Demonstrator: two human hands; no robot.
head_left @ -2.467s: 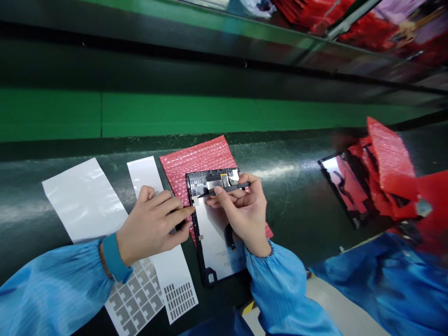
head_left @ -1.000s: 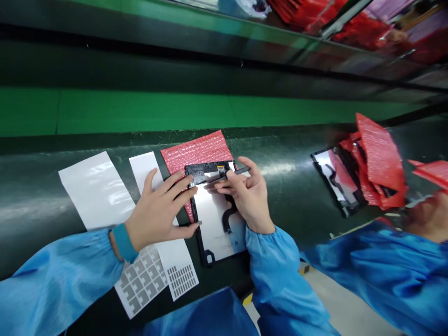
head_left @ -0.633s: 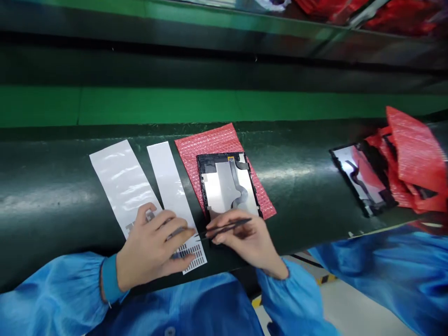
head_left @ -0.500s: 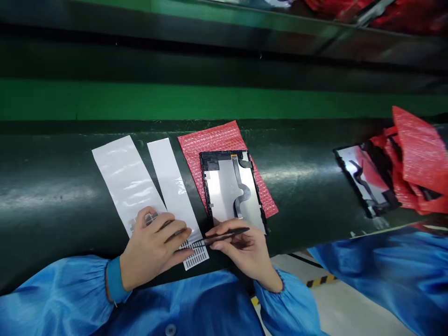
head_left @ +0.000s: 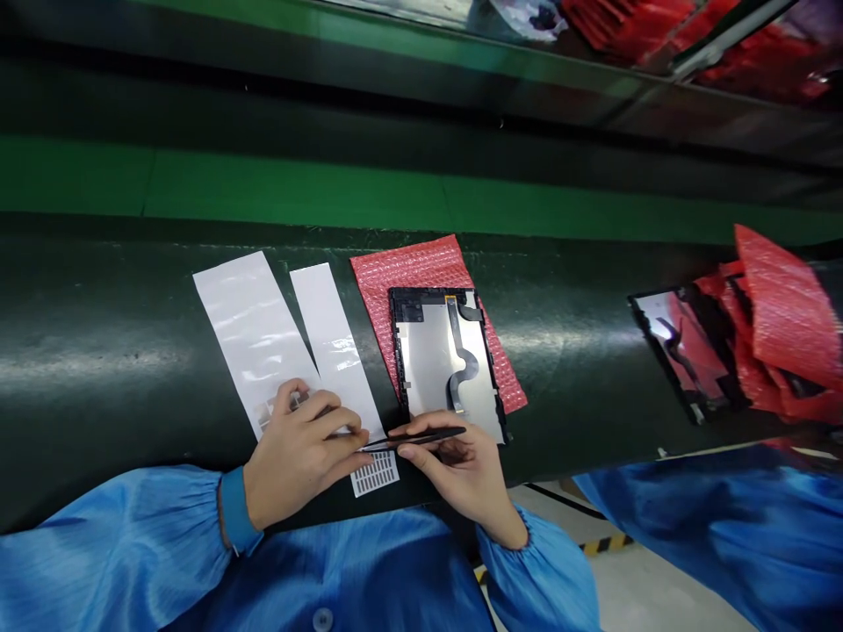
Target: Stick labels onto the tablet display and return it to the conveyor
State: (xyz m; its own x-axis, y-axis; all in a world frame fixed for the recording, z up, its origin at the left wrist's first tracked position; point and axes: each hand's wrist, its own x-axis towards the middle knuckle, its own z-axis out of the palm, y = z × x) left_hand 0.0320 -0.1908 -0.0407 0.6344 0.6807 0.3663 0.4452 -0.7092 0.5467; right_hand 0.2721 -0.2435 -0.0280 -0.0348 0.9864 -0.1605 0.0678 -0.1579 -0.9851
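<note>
My right hand (head_left: 464, 461) holds black tweezers (head_left: 428, 436) in a pinch, their tips pointing left to my left fingertips. My left hand (head_left: 309, 443) bends over a narrow white sticker sheet (head_left: 339, 342), gripping it near its lower end. Rows of small grey rectangular stickers (head_left: 375, 474) show below the thumb. Whether a sticker is between the tweezer tips is too small to tell. Left of it, a wider white sheet (head_left: 254, 325) lies partly under the same hand. Just beyond my right hand, a tablet screen panel (head_left: 431, 351) with a curving grey flex cable (head_left: 466, 364) lies face down.
Red bubble wrap (head_left: 408, 259) lies under the panel on the dark green table (head_left: 132, 369). To the right are another screen panel (head_left: 685, 351) and a heap of red bubble bags (head_left: 787, 316). A co-worker's blue sleeve (head_left: 711, 527) is at lower right. A shelf with red bags runs along the top.
The view has shifted slightly. My left hand and the tweezer tips have come closer together, and the tips are now at my left fingertips. The tweezers lie flatter.
</note>
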